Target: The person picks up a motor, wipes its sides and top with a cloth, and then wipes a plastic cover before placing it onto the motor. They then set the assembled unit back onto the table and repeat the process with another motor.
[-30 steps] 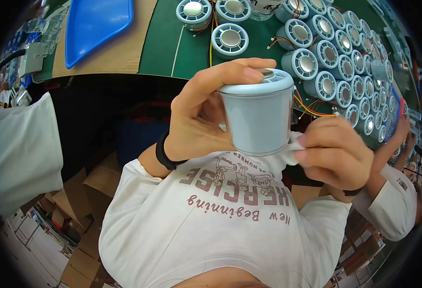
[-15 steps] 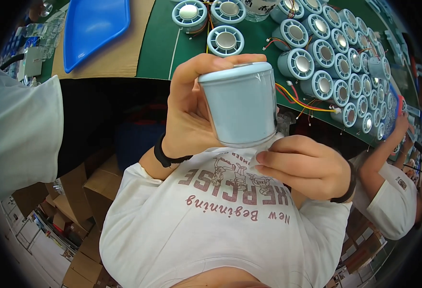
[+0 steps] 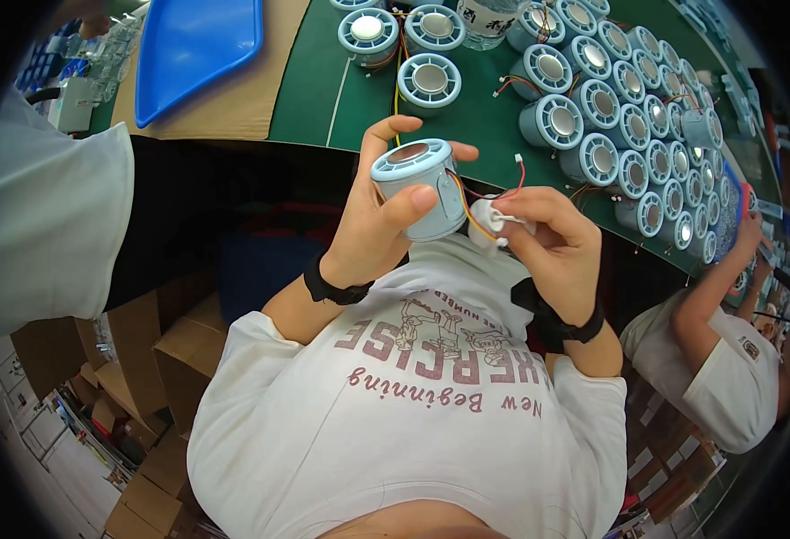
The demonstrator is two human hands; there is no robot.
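Observation:
My left hand [image 3: 365, 220] is wrapped round a light-blue cup-shaped housing [image 3: 424, 208], its thumb on the side and its fingers behind. The housing is tilted, with a spoked ring and a round metal disc at its top. Thin red and yellow wires [image 3: 461, 190] hang from its right side, ending in small white plugs. Just right of the housing, my right hand [image 3: 564, 241] pinches a crumpled white cloth [image 3: 485, 230], close beside the wires. Whether the cloth touches the housing I cannot tell.
Many similar housings [image 3: 633, 126] stand in rows on the green table [image 3: 314, 99]. A few more housings [image 3: 430, 81] stand ahead of my hands. A blue tray [image 3: 199, 58] lies on cardboard [image 3: 249, 108]. A clear bottle [image 3: 485, 22] stands at the back; people work on both sides.
The housing has turned, so its spoked top and wires now show, and it looks farther from the camera. My right hand has risen with the white cloth to the wire side.

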